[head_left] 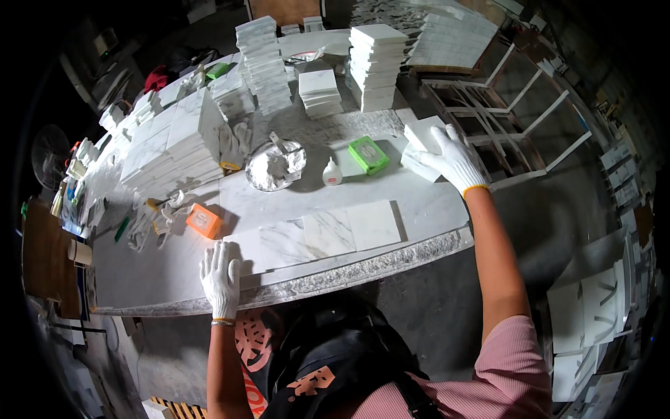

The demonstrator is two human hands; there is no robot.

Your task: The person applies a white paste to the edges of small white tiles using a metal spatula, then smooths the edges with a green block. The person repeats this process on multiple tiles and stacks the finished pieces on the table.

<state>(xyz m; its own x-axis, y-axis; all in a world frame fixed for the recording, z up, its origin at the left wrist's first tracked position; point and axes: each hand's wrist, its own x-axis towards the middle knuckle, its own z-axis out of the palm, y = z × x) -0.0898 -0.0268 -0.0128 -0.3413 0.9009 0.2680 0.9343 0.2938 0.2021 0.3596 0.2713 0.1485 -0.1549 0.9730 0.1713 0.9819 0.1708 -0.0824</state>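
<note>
My left hand [220, 278], in a white knit glove, lies flat on the table's near edge, fingers stretched out. It rests at the left end of a row of square marble tiles [329, 232], some with grey-brown veins. Out at the right side of the table, my right hand [452, 159], gloved too, grips a white marble tile [421, 134], thumb along its near side and fingers over its top. Another pale tile [423, 166] shows beneath it. A green box [368, 155] and a small white squeeze bottle [332, 173] stand left of that hand.
A bowl of white powder [275, 166] sits mid-table, and an orange box [204, 221] lies near loose gloves [166, 218]. Tall tile stacks [377, 68] line the far side, with more tiles [174, 140] at left. A metal frame [513, 115] stands beyond the right edge.
</note>
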